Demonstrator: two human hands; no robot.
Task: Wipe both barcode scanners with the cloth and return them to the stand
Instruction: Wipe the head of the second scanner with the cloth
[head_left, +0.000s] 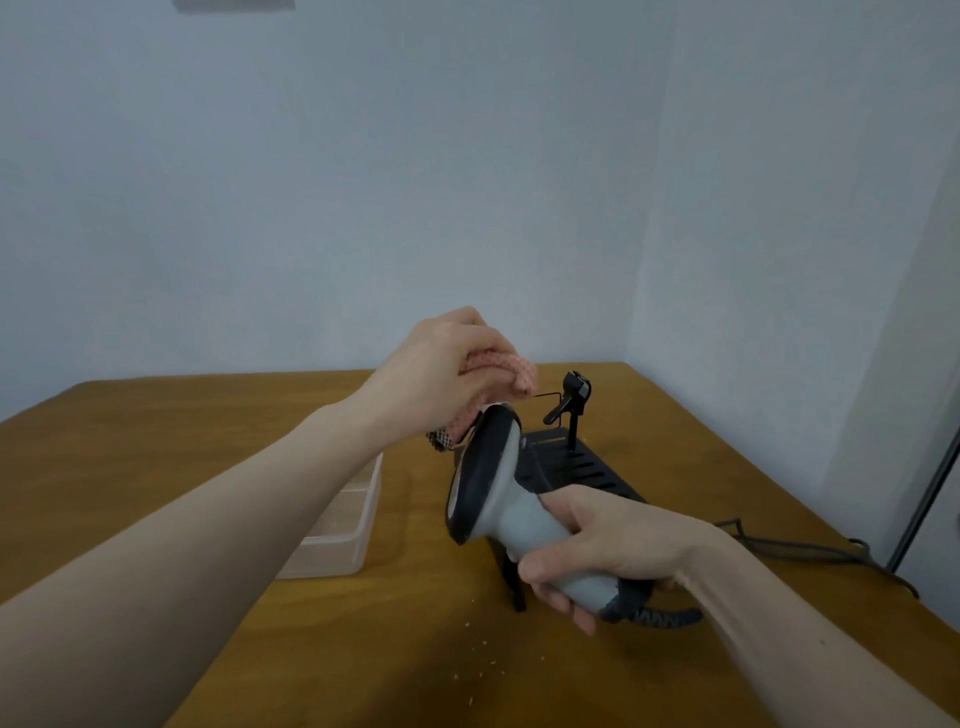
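Nearest, the right hand (587, 545) has its fingers wrapped around the grey handle of a barcode scanner (498, 499), held above the desk (208, 431) near its right edge. The left hand (441, 369) clutches a bunched pink cloth (511, 371) against the scanner's black head. Wiping likely goes best with the handle held steady and the cloth drawn around the rim. Behind, the black stand (582, 467) is partly hidden. A second scanner cannot be made out.

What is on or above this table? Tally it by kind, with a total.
Barcode scanner, held in the right hand: 1
Cloth, in the left hand: 1
Black stand: 1
Clear plastic container: 1
Total: 4; no second scanner can be made out.
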